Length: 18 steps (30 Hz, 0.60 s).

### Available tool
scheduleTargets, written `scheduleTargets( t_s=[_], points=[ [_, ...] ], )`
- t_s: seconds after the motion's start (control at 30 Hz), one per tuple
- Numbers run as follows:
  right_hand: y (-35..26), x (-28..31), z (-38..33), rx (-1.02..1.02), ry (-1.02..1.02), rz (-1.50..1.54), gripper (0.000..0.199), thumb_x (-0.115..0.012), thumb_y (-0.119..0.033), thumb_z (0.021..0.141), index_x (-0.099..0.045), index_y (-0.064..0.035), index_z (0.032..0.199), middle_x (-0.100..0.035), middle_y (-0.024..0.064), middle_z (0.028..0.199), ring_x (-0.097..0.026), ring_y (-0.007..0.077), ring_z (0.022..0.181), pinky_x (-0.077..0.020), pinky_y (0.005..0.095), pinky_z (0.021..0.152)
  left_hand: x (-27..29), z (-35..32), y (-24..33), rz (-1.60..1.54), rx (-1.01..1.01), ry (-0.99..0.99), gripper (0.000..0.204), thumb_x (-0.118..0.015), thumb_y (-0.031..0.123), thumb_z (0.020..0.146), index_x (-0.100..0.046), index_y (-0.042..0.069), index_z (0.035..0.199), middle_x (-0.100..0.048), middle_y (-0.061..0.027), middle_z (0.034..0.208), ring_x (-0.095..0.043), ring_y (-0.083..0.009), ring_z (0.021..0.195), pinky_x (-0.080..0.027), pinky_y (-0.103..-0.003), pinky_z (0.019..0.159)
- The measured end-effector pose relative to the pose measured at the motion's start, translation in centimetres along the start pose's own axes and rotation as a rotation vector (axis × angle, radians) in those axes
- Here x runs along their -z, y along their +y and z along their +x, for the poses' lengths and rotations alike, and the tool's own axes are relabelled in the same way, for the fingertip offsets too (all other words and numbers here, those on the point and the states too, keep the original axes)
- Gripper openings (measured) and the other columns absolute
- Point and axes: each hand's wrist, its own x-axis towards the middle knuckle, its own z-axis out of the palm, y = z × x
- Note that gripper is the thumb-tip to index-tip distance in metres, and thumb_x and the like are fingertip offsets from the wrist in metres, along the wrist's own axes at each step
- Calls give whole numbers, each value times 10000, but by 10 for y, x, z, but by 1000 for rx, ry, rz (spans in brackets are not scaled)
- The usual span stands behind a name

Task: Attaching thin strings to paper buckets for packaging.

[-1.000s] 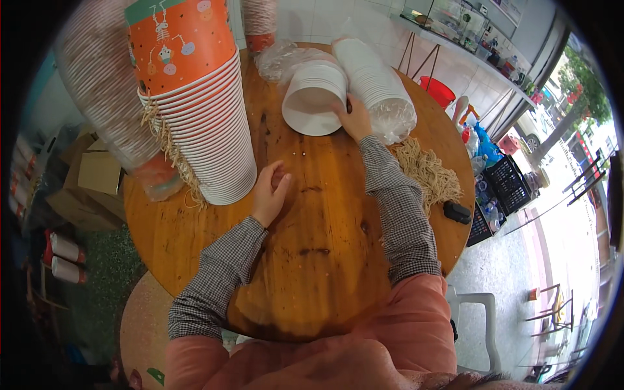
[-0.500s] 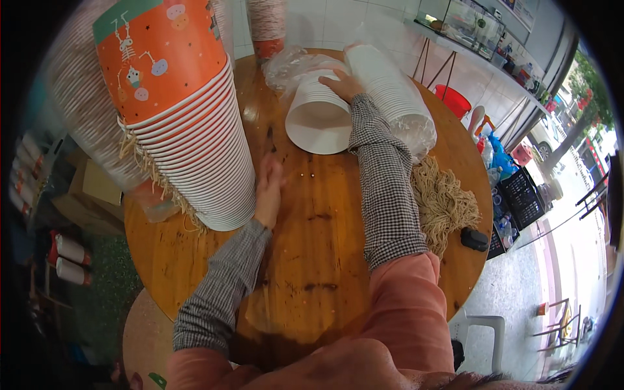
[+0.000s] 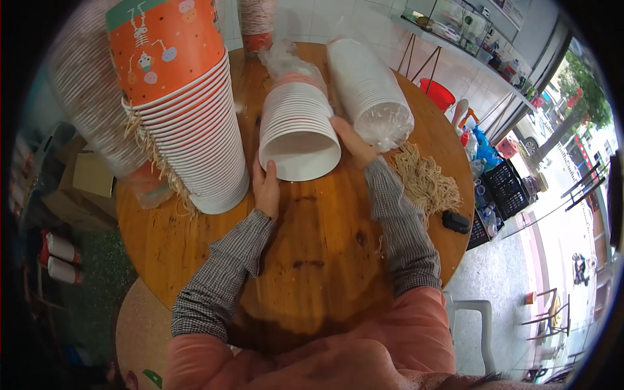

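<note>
Left hand (image 3: pixel 266 190), right hand (image 3: pixel 354 142) — touching smooth, round-mouthed white tub stack (image 3: pixel 298 123).

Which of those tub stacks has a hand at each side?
The middle stack, open mouth facing the person: only it sits between left hand and right hand. The orange-topped stack and wrapped white stack are outside.

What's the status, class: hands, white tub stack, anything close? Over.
Left hand at left rim of white tub stack; right hand at its right side. Stack on its side. Bagged stack close right.

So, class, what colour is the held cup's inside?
The cup is white inside, best in head view.
</note>
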Motion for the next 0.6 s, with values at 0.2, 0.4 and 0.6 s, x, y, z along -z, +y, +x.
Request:
scheduleTargets(
  t_s=[0.2, 0.4, 0.6],
  points=[
    [18, -49, -122, 121, 53, -118, 563, -447, -362, 993, -357, 11, 1404, -486, 108, 1342, -482, 161, 1174, -391, 278, 971, 31, -46, 26, 165, 26, 41, 507, -474, 111, 953, -310, 18, 1424, -402, -149, 1366, -409, -245, 1235, -330, -324, 1047],
    [21, -84, -173, 397, 444, -268, 293, -565, -158, 936, -550, 28, 1163, -620, 71, 977, -565, 117, 830, -479, 246, 753, 33, -81, 31, 361, -196, 90, 446, -522, 65, 926, -402, -3, 1350, -500, -117, 1177, -494, -206, 1106, -408, -314, 965],
    [18, -110, -181, 456, 691, -435, 135, -655, -59, 849, -563, 8, 922, -597, 41, 806, -572, 103, 733, -472, 232, 667, 37, -77, 34, 308, -301, 145, 309, -555, 61, 910, -478, -17, 1199, -551, -79, 1020, -543, -168, 922, -457, -274, 851]
  ],
)
